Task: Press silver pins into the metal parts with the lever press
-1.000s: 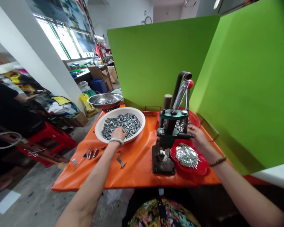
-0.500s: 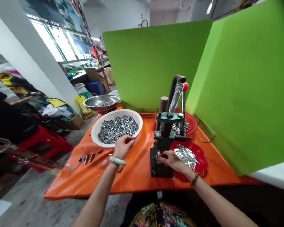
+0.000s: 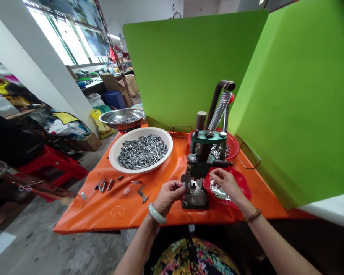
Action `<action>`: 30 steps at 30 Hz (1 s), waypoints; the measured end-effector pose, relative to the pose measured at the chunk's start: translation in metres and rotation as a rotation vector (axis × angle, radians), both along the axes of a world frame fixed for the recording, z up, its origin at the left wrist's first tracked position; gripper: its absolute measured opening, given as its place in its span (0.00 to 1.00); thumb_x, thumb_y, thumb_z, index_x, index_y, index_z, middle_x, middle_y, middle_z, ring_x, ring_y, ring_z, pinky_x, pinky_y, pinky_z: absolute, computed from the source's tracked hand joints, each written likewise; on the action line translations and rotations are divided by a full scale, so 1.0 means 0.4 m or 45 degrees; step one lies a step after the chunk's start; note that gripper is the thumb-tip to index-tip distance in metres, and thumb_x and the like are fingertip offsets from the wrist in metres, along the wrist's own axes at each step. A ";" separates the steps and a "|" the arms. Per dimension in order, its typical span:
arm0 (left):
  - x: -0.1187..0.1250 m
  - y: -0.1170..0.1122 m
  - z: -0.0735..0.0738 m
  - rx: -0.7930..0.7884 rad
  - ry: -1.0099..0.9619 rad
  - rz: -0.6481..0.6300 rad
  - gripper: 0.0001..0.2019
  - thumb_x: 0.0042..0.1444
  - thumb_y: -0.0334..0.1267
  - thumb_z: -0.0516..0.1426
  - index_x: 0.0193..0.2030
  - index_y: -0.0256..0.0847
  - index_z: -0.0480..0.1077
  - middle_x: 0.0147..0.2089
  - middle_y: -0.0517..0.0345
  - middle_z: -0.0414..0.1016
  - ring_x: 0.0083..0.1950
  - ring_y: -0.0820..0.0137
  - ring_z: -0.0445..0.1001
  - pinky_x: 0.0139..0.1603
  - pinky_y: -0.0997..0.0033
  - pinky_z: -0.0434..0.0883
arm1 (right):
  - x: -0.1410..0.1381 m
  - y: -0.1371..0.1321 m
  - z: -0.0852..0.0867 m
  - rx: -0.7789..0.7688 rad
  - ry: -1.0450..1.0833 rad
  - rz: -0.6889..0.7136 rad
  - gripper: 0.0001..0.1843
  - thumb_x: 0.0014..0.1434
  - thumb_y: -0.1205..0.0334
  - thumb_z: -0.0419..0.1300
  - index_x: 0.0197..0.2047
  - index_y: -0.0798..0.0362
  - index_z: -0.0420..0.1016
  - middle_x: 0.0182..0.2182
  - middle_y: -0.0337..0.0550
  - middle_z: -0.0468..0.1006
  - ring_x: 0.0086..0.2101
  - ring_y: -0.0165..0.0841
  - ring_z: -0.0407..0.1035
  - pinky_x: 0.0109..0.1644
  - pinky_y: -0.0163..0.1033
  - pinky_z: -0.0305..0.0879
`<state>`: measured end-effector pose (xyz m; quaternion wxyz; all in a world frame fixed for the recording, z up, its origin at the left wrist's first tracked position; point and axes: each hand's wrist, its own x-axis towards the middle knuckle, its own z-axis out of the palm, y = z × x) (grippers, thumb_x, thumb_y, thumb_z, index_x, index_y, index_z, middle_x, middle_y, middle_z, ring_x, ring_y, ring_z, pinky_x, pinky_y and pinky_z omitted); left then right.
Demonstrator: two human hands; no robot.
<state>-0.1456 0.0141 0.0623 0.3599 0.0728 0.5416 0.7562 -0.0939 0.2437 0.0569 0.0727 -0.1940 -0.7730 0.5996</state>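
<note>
My left hand [image 3: 170,194] is at the left side of the hand press [image 3: 202,168], thumb and forefinger pinched on a small grey metal piece [image 3: 184,185], mostly hidden by the fingertips. The press's upright handle carries a coil spring, and a bright fitting [image 3: 193,185] sits low on its base. My right hand [image 3: 226,184] hovers over the red bowl [image 3: 244,187] of thin metal pins [image 3: 218,192], to the right of the press. Its fingers are bent and look apart, with nothing visible in them.
A white basin [image 3: 112,157] of small grey metal pieces stands left, a steel bowl [image 3: 106,119] behind it. Loose tools [image 3: 103,186] and a bent metal bracket [image 3: 141,194] lie on the orange cloth [image 3: 103,215]. Behind the press are another red bowl [image 3: 234,147] and green panels [image 3: 189,72].
My left hand has moved right, from the white basin to the press base. My right hand has left the press and moved right, over the bowl of pins. The view has tilted slightly down.
</note>
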 end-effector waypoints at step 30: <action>-0.012 0.119 -0.156 -0.832 0.908 0.190 0.19 0.38 0.34 0.60 0.41 0.42 0.66 0.32 0.62 0.68 0.28 0.79 0.63 0.32 0.78 0.62 | -0.006 -0.125 -0.098 0.626 0.216 0.243 0.05 0.53 0.68 0.50 0.30 0.55 0.66 0.29 0.41 0.67 0.31 0.28 0.62 0.36 0.33 0.59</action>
